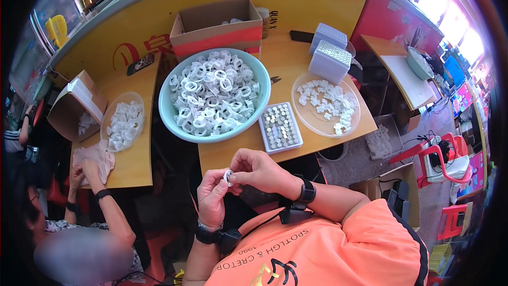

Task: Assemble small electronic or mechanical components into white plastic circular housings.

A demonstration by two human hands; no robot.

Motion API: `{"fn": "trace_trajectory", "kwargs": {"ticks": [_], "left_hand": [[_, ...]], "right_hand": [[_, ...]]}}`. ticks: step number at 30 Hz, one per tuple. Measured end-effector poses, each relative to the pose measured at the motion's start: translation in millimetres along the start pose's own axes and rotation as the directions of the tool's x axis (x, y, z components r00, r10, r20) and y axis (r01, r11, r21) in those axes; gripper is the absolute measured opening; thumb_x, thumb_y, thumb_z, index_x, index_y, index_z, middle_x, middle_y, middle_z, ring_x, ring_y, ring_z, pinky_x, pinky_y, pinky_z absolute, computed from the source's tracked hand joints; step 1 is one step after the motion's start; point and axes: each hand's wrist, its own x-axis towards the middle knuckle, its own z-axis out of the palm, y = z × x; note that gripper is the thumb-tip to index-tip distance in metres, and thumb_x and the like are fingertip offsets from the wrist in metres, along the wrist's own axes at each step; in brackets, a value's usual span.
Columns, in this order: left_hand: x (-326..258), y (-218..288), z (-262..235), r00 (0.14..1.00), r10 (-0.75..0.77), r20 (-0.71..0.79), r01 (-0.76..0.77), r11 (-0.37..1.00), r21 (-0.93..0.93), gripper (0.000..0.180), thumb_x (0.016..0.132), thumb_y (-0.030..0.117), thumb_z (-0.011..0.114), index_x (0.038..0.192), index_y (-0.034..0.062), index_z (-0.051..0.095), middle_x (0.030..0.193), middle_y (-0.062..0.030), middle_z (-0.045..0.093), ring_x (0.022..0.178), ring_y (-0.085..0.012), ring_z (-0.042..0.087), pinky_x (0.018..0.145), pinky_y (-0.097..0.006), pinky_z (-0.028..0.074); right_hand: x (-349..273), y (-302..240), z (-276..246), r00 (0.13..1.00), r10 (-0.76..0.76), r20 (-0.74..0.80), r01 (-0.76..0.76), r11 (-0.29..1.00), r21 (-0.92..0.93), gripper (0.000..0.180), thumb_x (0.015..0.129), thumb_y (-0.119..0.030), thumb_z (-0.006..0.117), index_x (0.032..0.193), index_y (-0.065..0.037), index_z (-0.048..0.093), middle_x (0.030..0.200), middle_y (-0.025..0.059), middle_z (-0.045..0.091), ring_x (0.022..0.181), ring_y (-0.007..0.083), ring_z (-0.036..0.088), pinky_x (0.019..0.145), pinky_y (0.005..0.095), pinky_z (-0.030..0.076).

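Note:
Just off the table's near edge, my left hand (211, 197) and my right hand (260, 171) meet with fingertips closed on a small white plastic ring-shaped part (227, 176). Fingers cover most of it. Beyond them stands a light-blue basin (165, 115) heaped with similar white ring-shaped parts (217, 90). Closer to my right hand, a white box (287, 150) holds rows of small round silvery pieces (280, 124). To its right, small flat white pieces (343, 107) lie in a shallow clear round tray (313, 125).
An open cardboard box (214, 34) sits behind the basin. Two whitish boxes (329, 66) and small pliers (275, 79) rest on the wooden table (222, 156). At left, a co-worker's hands (87, 169) are over a cloth (103, 160) at another table. A red chair (428, 161) stands at right.

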Motion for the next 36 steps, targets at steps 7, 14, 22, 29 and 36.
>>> {"fn": "trace_trajectory", "kwargs": {"ticks": [7,14,22,29,36], "left_hand": [[12,-8,-4,0.998,0.024,-0.049,-0.036,0.969,-0.245,0.024,0.094,0.019,0.055,0.109,0.0,0.052,0.086,-0.0133,0.063,0.073,-0.0208,0.064,0.066,-0.031,0.052],[16,-22,-39,0.989,0.055,-0.14,-0.103,0.926,-0.363,0.024,0.094,0.021,0.055,0.11,0.0024,0.053,0.086,-0.0114,0.064,0.071,-0.0197,0.063,0.065,-0.031,0.051],[17,-17,-40,0.989,0.057,-0.135,-0.097,0.943,-0.317,0.024,0.095,0.023,0.052,0.112,0.0046,0.053,0.085,-0.0103,0.062,0.072,-0.0189,0.061,0.064,-0.029,0.047],[16,-15,-37,0.989,0.055,-0.136,-0.099,0.936,-0.337,0.025,0.094,0.023,0.054,0.109,0.0035,0.053,0.085,-0.0113,0.064,0.071,-0.0204,0.063,0.065,-0.031,0.05],[15,-14,-33,0.992,0.048,-0.113,-0.086,0.928,-0.362,0.025,0.094,0.022,0.054,0.108,0.0024,0.053,0.085,-0.0122,0.065,0.071,-0.021,0.064,0.065,-0.031,0.051]], "right_hand": [[13,-42,-31,0.94,-0.289,-0.182,0.19,0.885,-0.426,0.022,0.08,-0.016,0.071,0.093,0.001,0.065,0.078,0.0097,0.067,0.072,0.0153,0.063,0.068,0.0298,0.05],[2,-84,-167,0.755,-0.424,-0.501,-0.133,0.648,-0.75,0.016,0.083,-0.012,0.067,0.091,0.001,0.069,0.079,0.0051,0.068,0.071,0.0105,0.062,0.067,0.0261,0.048],[3,-36,-222,0.819,-0.168,-0.549,-0.408,0.502,-0.762,0.017,0.075,-0.017,0.068,0.086,-0.004,0.072,0.072,0.0126,0.067,0.062,0.0195,0.066,0.054,0.034,0.051],[30,-8,-226,0.857,-0.249,-0.451,-0.388,0.263,-0.883,0.027,0.071,-0.018,0.066,0.095,-0.008,0.071,0.091,0.0156,0.068,0.091,0.0325,0.064,0.082,0.0402,0.049],[26,-10,-226,0.845,-0.219,-0.488,-0.428,0.267,-0.863,0.012,0.074,-0.013,0.061,0.082,-0.006,0.067,0.087,0.0168,0.066,0.088,0.0339,0.063,0.077,0.0425,0.049]]}}
